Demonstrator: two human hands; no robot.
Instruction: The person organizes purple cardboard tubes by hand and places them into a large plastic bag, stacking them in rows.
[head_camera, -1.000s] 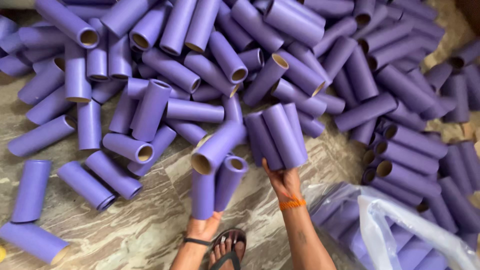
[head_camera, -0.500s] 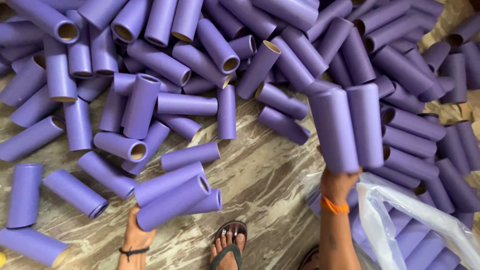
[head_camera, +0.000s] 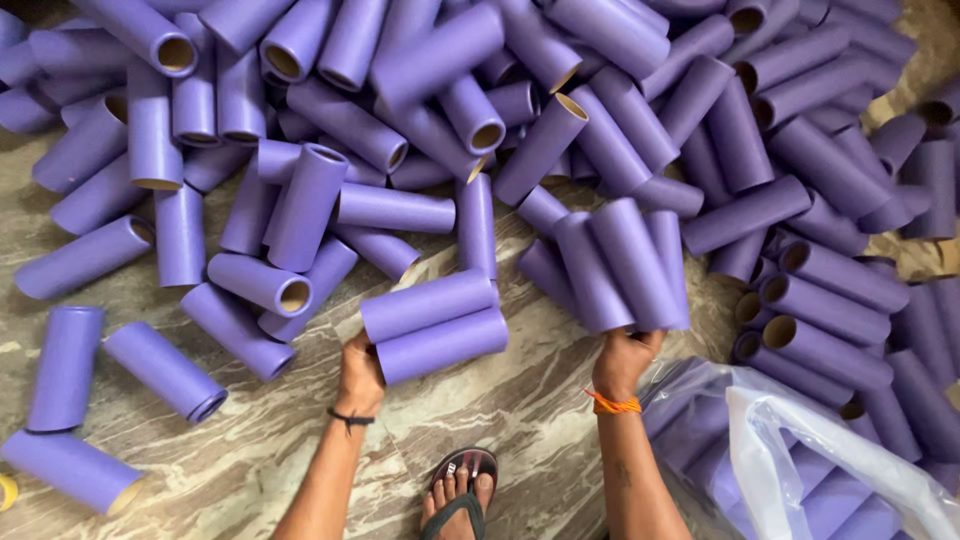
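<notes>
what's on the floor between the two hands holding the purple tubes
In the head view the marble floor between the left hand and right hand is bare; only the left hand's two tubes reach over it.

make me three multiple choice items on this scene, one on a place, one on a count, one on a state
1. Where does the clear plastic bag lie?
A. lower right of the view
B. upper left of the view
C. under the left hand

2. How many purple tubes does the left hand hold?
A. none
B. two
C. six

3. What state is the right hand in?
A. flat and empty on the floor
B. closed on a bundle of purple tubes
C. inside the bag

Key:
1 A, the bag sits at the lower right, with tubes showing through it.
2 B, the left hand's two tubes lie stacked and level, one above the other.
3 B, the right hand's bundle fans upward from its grip, above the marbled floor.
</notes>
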